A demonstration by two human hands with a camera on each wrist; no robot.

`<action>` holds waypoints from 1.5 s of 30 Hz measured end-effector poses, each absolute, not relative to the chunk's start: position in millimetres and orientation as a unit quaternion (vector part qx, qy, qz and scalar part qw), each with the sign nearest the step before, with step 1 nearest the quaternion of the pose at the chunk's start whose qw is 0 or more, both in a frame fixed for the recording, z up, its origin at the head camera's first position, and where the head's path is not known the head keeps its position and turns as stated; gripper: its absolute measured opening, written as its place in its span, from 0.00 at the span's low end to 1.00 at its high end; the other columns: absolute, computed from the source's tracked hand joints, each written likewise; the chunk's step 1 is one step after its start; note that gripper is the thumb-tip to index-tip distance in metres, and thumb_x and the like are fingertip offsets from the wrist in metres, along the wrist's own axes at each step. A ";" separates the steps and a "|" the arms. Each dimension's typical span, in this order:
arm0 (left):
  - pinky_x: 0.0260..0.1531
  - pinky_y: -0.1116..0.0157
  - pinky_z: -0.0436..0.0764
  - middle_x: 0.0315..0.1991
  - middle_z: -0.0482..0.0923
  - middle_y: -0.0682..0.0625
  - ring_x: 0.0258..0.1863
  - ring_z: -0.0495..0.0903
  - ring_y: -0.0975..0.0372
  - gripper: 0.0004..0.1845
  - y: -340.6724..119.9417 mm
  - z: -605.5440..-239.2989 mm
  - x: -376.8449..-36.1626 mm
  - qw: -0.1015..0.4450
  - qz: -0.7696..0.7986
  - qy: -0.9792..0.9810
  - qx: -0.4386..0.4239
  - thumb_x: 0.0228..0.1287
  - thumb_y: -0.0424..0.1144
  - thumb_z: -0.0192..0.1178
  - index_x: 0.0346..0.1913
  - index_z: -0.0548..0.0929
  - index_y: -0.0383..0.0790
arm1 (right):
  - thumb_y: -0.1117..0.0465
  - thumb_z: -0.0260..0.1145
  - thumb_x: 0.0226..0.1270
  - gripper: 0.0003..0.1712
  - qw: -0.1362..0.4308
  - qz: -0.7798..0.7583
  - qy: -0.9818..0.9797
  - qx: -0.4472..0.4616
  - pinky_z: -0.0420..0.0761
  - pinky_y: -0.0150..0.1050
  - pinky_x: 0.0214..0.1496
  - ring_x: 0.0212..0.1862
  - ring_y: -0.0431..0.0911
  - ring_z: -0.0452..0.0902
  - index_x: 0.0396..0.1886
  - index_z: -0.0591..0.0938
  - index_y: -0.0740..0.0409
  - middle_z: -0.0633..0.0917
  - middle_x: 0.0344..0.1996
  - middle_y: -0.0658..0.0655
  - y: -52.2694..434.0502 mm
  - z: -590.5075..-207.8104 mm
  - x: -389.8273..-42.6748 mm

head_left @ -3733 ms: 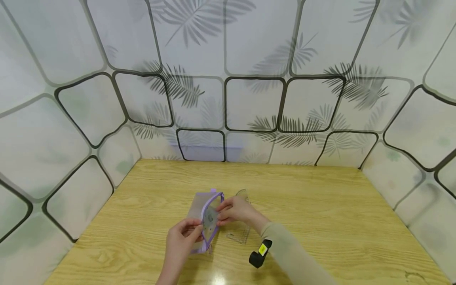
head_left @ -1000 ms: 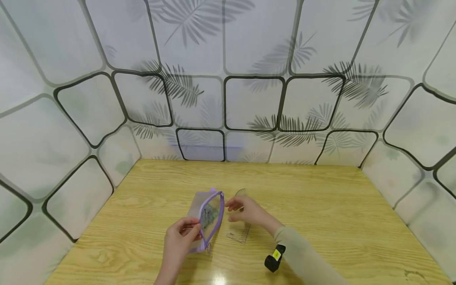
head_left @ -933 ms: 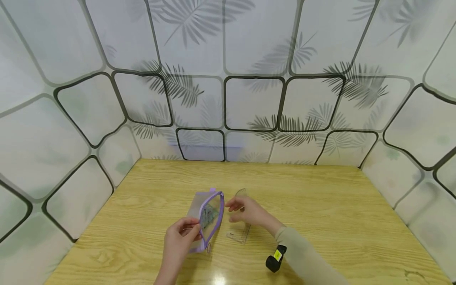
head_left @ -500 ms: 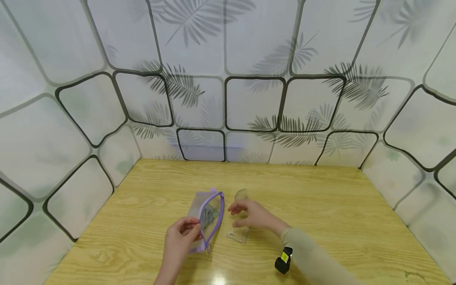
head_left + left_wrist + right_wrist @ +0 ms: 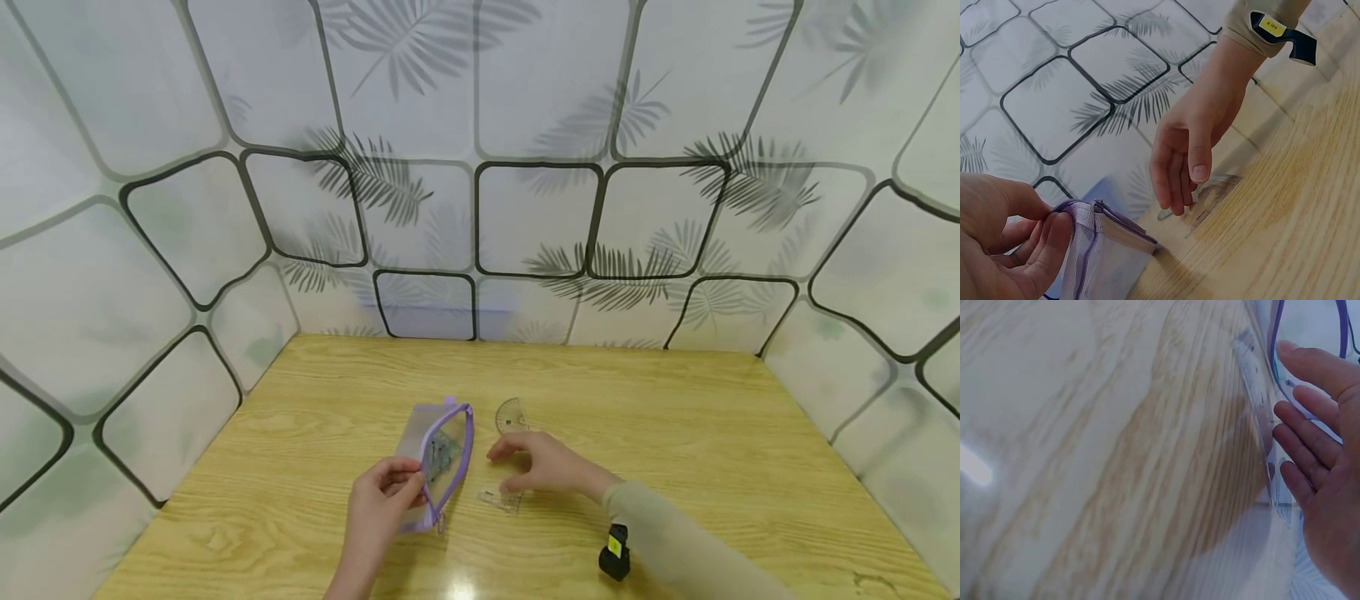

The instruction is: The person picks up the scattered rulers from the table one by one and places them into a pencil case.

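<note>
My left hand pinches the near lip of a translucent zip pouch with purple trim, its mouth gaping toward the right. Inside shows a greyish-green thing with small dark marks. Right of the pouch lies a clear plastic ruler with a protractor-like arc at its far end; its middle is hidden behind my right hand. That hand holds nothing, fingers loosely bent, low over the ruler. In the right wrist view its fingertips come close to the ruler's edge.
A purple tab sticks up at the pouch's far end, and a zip pull hangs at its near end. The wooden table meets patterned walls at the back and sides. A black strap device sits on my right wrist.
My right hand has left the pouch mouth and moved right and nearer over the ruler, uncovering its arc. The thing inside sits deeper in the pouch. My left hand keeps its pinch.
</note>
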State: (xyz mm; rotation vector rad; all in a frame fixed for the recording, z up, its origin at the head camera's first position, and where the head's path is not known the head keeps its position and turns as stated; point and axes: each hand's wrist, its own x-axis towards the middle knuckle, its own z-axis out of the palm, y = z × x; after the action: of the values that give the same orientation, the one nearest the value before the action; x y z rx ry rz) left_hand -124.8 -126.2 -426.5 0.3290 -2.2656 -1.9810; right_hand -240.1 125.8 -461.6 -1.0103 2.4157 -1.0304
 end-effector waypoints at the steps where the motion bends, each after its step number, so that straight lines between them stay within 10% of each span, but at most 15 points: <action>1: 0.31 0.73 0.89 0.38 0.85 0.39 0.29 0.84 0.67 0.12 -125.9 -426.4 -124.6 0.058 -0.653 -0.747 0.108 0.63 0.26 0.62 0.48 0.80 0.22 | 0.50 0.75 0.57 0.28 0.164 -0.360 0.847 -0.355 0.78 0.46 0.68 0.59 0.45 0.78 0.57 0.80 0.49 0.84 0.55 0.46 126.7 -462.2 -240.2; 18: 0.31 0.72 0.89 0.38 0.84 0.37 0.31 0.85 0.63 0.11 -123.0 -422.7 -121.7 0.063 -0.649 -0.750 0.109 0.62 0.26 0.62 0.46 0.81 0.22 | 0.48 0.75 0.56 0.29 0.154 -0.301 0.839 -0.426 0.72 0.42 0.71 0.64 0.45 0.69 0.59 0.81 0.46 0.77 0.60 0.48 139.7 -467.8 -244.9; 45: 0.33 0.71 0.89 0.39 0.82 0.38 0.30 0.83 0.66 0.13 -123.9 -423.8 -122.1 0.049 -0.661 -0.743 0.092 0.62 0.26 0.61 0.49 0.79 0.22 | 0.46 0.74 0.57 0.28 0.145 -0.296 0.857 -0.395 0.69 0.29 0.47 0.49 0.41 0.67 0.59 0.81 0.41 0.75 0.51 0.47 144.8 -466.2 -232.6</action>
State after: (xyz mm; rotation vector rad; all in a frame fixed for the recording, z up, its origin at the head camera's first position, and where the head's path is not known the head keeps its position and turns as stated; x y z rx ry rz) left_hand -122.1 -123.9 -423.8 0.2791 -2.2642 -2.0147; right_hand -232.6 144.8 -466.2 -1.1391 2.4699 -0.8523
